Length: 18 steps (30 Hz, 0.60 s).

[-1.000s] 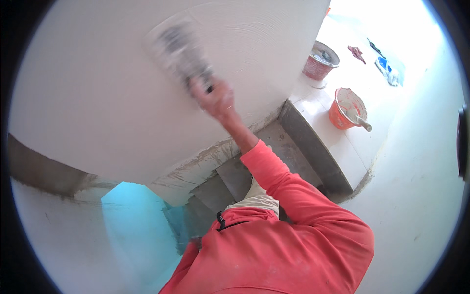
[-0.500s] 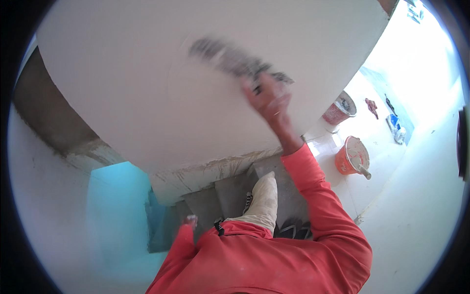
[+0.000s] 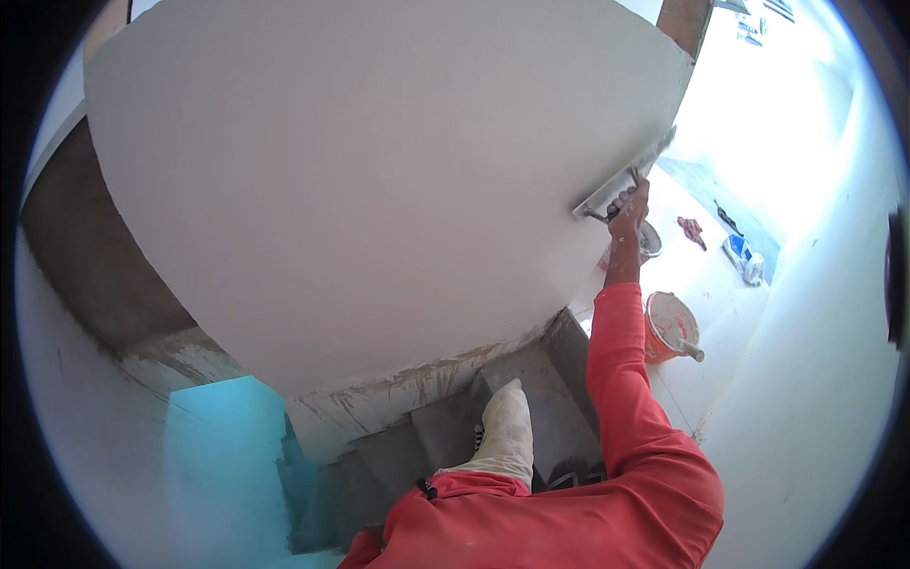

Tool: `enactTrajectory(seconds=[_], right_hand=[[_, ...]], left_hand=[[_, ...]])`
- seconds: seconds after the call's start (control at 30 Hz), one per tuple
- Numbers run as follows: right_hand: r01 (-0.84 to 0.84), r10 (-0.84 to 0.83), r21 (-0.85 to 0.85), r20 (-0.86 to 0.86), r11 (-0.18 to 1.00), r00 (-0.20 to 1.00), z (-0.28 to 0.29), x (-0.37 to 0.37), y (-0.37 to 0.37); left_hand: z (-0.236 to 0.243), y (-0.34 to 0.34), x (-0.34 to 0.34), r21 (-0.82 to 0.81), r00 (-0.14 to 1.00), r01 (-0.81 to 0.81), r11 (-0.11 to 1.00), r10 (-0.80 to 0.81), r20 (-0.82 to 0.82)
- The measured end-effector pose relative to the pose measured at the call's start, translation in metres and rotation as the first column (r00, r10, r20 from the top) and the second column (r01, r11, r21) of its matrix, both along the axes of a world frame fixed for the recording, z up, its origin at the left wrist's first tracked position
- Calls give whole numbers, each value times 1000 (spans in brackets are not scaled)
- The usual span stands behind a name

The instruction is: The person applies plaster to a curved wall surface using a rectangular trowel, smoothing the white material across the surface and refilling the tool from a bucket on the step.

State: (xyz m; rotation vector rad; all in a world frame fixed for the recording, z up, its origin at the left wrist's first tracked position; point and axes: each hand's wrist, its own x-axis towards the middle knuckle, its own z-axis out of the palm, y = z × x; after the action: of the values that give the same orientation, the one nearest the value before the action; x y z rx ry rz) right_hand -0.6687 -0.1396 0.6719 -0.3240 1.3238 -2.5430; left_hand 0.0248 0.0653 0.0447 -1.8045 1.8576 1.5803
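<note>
Right grip (image 3: pixel 628 207) closed round the handle of a flat metal trowel (image 3: pixel 607 194), fingers curled over it, arm reaching up from 6 o'clock in a red sleeve (image 3: pixel 621 351). Clock taken round that grip: blade sits just off it at 12 o'clock, long axis running 8 to 2, the 2 o'clock end blurred and beside the right edge of the pale wall (image 3: pixel 379 190). Wall face spreads out toward 9. Blade on the wall or just off it, can't tell. Right hand is the near one, it has the tool; left hand out of view, only a bit of left sleeve (image 3: pixel 363 548) at 7, so its grip can't be told. Orange bucket (image 3: pixel 654 346) at 5 with a stubby-handled tool (image 3: pixel 692 352) in it; second bucket (image 3: pixel 654 248) nearer, also 5, partly behind the forearm. Reddish cloth (image 3: pixel 691 231) at 4. Grey steps (image 3: pixel 445 431) at 7.
</note>
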Motion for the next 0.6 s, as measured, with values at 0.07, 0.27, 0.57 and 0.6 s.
enactTrajectory(seconds=[0.07, 0.27, 0.57, 0.6], right_hand=[[-97, 108, 66, -186, 993, 977, 30, 38, -3], [297, 323, 368, -927, 881, 190, 46, 188, -16], [458, 57, -186, -882, 869, -467, 123, 212, -10], [466, 72, -121, -923, 877, -377, 152, 216, -12]], left_hand=[[-2, -17, -10, 25, 996, -75, 997, 76, -36], [11, -83, -56, 188, 864, -428, 884, 462, -201], [-1, -104, -75, 361, 625, -523, 772, 635, -454], [-9, -97, -59, 556, 495, -477, 681, 731, -470]])
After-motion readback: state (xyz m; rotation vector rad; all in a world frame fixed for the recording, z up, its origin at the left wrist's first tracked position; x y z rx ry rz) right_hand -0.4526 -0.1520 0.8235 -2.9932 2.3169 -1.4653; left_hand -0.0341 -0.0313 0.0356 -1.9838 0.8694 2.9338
